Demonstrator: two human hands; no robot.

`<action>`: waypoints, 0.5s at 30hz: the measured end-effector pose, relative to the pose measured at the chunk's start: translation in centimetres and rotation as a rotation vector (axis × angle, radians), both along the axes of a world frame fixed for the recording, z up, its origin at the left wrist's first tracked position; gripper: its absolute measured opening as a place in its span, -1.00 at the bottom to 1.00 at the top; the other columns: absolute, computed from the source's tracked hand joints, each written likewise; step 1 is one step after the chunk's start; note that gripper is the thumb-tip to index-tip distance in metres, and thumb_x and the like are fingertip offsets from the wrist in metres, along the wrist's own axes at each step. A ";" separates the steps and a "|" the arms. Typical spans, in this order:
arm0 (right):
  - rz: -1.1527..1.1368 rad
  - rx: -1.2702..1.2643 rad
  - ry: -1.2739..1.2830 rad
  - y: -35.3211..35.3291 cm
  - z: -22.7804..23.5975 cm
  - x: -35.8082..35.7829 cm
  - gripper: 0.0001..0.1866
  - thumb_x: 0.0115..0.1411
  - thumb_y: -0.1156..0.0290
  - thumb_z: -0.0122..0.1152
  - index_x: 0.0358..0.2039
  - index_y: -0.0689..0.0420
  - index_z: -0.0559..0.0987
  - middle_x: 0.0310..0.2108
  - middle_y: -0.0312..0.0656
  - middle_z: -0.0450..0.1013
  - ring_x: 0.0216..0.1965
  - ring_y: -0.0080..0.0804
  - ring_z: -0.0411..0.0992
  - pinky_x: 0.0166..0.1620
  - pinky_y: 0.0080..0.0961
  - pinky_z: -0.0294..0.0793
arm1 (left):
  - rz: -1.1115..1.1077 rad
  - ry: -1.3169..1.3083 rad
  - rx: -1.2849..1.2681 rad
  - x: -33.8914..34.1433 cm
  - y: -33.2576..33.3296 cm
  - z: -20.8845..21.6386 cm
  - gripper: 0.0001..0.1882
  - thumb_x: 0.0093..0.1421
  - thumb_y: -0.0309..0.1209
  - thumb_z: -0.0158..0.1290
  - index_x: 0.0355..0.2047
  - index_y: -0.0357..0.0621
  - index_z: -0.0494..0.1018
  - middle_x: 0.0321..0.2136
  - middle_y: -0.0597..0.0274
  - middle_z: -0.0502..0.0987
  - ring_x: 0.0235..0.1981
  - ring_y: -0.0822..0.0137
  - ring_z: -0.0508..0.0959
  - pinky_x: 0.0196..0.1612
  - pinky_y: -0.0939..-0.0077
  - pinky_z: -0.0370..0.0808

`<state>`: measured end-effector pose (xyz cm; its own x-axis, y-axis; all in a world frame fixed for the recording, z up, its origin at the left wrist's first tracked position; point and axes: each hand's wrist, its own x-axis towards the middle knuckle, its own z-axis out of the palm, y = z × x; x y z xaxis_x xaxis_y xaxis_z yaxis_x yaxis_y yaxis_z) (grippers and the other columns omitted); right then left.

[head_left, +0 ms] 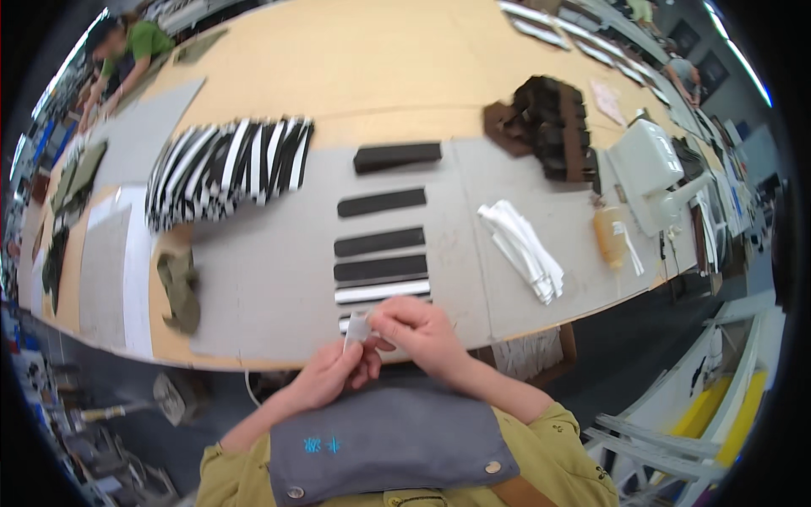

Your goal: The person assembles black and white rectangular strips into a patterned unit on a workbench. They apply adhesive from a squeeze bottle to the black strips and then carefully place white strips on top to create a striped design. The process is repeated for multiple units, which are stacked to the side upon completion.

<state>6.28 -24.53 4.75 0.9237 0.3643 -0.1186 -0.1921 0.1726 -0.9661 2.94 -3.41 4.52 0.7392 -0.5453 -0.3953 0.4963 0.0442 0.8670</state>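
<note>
Close to the table's front edge, both hands pinch a small white strip [356,328], perhaps paper or backing film. My left hand [332,373] holds its lower end with curled fingers; my right hand [418,331] grips its upper right corner between thumb and fingers. Just beyond them, a white strip [382,291] lies along a dark one, and another, partly hidden by the hands, is nearer. Farther up are separate black strips [380,269] laid crosswise in a column, with a thicker black stack [397,157] at the far end. A loose bundle of white strips [519,253] lies to the right.
To the left spreads a black-and-white striped pile [241,165], with an olive fabric piece [179,291] nearer. A dark brown pile [553,127], an amber bottle [608,237] and a white machine [646,169] stand right. A person [127,59] leans over the far left of the table.
</note>
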 end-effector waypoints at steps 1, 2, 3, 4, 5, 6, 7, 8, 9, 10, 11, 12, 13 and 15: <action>0.003 0.072 0.074 0.3 0.1 -0.1 -0.83 0.40 0.38 0.29 -0.19 0.23 0.69 -0.28 -0.31 0.56 -0.27 -0.61 0.49 -0.18 -0.59 0.48 | 0.050 -0.011 -0.012 -0.3 -0.1 -0.3 -0.64 0.58 -0.26 -0.20 0.15 -0.19 0.47 -0.38 0.39 0.44 -0.44 0.60 0.34 -0.34 0.65 0.32; -0.017 0.037 -0.029 0.3 -0.1 -0.2 -0.84 0.40 0.38 0.30 -0.18 0.22 0.69 -0.27 -0.32 0.57 -0.27 -0.63 0.50 -0.20 -0.62 0.48 | 0.096 -0.015 -0.025 -0.4 -0.2 -0.5 -0.64 0.58 -0.27 -0.19 0.16 -0.19 0.46 -0.38 0.39 0.44 -0.44 0.60 0.35 -0.35 0.65 0.32; -0.039 0.001 -0.130 0.3 -0.4 0.1 -0.84 0.40 0.38 0.30 -0.17 0.21 0.69 -0.26 -0.34 0.57 -0.27 -0.65 0.50 -0.22 -0.64 0.48 | 0.080 -0.081 0.012 0.0 -0.2 -0.4 -0.67 0.57 -0.29 -0.16 0.15 -0.19 0.46 -0.39 0.39 0.45 -0.44 0.60 0.36 -0.35 0.65 0.32; -0.048 -0.024 -0.127 0.2 -0.6 0.0 -0.84 0.40 0.37 0.31 -0.17 0.20 0.69 -0.26 -0.33 0.58 -0.29 -0.66 0.50 -0.23 -0.65 0.48 | 0.072 -0.137 0.046 0.0 -0.1 -0.6 -0.69 0.56 -0.31 -0.14 0.13 -0.19 0.47 -0.41 0.40 0.45 -0.45 0.59 0.37 -0.35 0.64 0.33; -0.025 -0.046 -0.075 -0.1 -0.2 0.1 -0.87 0.41 0.43 0.27 -0.19 0.23 0.66 -0.22 -0.30 0.58 -0.18 -0.66 0.54 -0.13 -0.65 0.52 | 0.065 -0.191 0.080 0.2 -0.1 -0.7 -0.71 0.56 -0.33 -0.11 0.12 -0.20 0.48 -0.42 0.40 0.45 -0.45 0.58 0.38 -0.35 0.63 0.33; -0.055 -0.060 -0.080 -0.1 -0.3 0.3 -0.84 0.40 0.38 0.30 -0.20 0.22 0.67 -0.25 -0.33 0.57 -0.26 -0.68 0.49 -0.18 -0.65 0.49 | 0.063 -0.237 0.158 0.5 -0.1 -0.6 -0.82 0.50 -0.39 0.02 -0.05 -0.18 0.57 -0.45 0.42 0.51 -0.45 0.57 0.44 -0.36 0.60 0.38; -0.083 -0.077 -0.073 0.1 -0.8 0.2 -0.81 0.39 0.32 0.32 -0.22 0.20 0.67 -0.29 -0.35 0.55 -0.34 -0.70 0.44 -0.23 -0.65 0.46 | 0.006 -0.354 0.169 0.6 -0.2 -0.5 -0.84 0.49 -0.40 0.04 -0.12 -0.17 0.59 -0.45 0.42 0.53 -0.45 0.57 0.46 -0.36 0.59 0.39; -0.093 -0.052 -0.039 0.1 -1.2 0.2 -0.80 0.39 0.32 0.32 -0.23 0.21 0.67 -0.30 -0.36 0.54 -0.35 -0.71 0.44 -0.24 -0.65 0.46 | -0.050 -0.470 0.179 0.8 -0.3 -0.4 -0.84 0.47 -0.40 0.06 -0.19 -0.17 0.61 -0.45 0.43 0.54 -0.45 0.56 0.48 -0.36 0.58 0.40; -0.103 -0.027 -0.004 0.0 -1.5 0.2 -0.80 0.39 0.32 0.32 -0.24 0.22 0.66 -0.30 -0.37 0.54 -0.35 -0.71 0.43 -0.24 -0.65 0.46 | -0.104 -0.586 0.187 0.9 -0.4 -0.4 -0.83 0.46 -0.41 0.08 -0.26 -0.16 0.63 -0.45 0.43 0.56 -0.45 0.55 0.50 -0.36 0.56 0.42; -0.098 0.007 0.038 0.2 -1.7 0.1 -0.79 0.39 0.32 0.32 -0.26 0.23 0.65 -0.31 -0.37 0.53 -0.35 -0.72 0.43 -0.24 -0.65 0.46 | -0.099 -0.540 0.146 0.4 -0.3 -1.0 -0.80 0.41 -0.40 0.15 -0.39 -0.15 0.64 -0.41 0.42 0.60 -0.44 0.53 0.53 -0.35 0.55 0.44; -0.104 0.008 0.036 0.3 -1.7 0.0 -0.80 0.39 0.33 0.31 -0.26 0.23 0.64 -0.31 -0.37 0.52 -0.34 -0.72 0.43 -0.24 -0.65 0.46 | -0.081 -0.520 0.166 0.1 -0.2 -1.2 -0.80 0.43 -0.37 0.13 -0.34 -0.14 0.63 -0.44 0.41 0.58 -0.46 0.52 0.52 -0.36 0.55 0.44; -0.110 0.008 0.035 0.2 -1.6 -0.1 -0.80 0.39 0.34 0.31 -0.27 0.23 0.63 -0.32 -0.37 0.51 -0.34 -0.72 0.42 -0.24 -0.66 0.46 | -0.063 -0.501 0.185 -0.1 -0.1 -1.5 -0.80 0.45 -0.34 0.11 -0.29 -0.14 0.63 -0.46 0.40 0.56 -0.49 0.51 0.51 -0.37 0.55 0.43; -0.108 0.009 0.032 0.3 -1.5 -0.1 -0.81 0.39 0.36 0.31 -0.28 0.24 0.63 -0.32 -0.37 0.51 -0.34 -0.72 0.42 -0.24 -0.66 0.45 | -0.037 -0.482 0.206 -0.2 0.0 -1.6 -0.79 0.47 -0.31 0.09 -0.24 -0.13 0.63 -0.49 0.39 0.54 -0.51 0.50 0.50 -0.38 0.55 0.42; -0.134 -0.018 -0.071 -0.1 -0.9 -0.5 -0.83 0.38 0.39 0.32 -0.28 0.24 0.62 -0.32 -0.36 0.50 -0.33 -0.72 0.43 -0.23 -0.66 0.45 | 0.097 -0.242 0.014 -0.2 0.0 -1.6 -0.69 0.52 -0.21 0.01 -0.14 -0.21 0.57 -0.58 0.41 0.39 -0.58 0.48 0.43 -0.44 0.52 0.39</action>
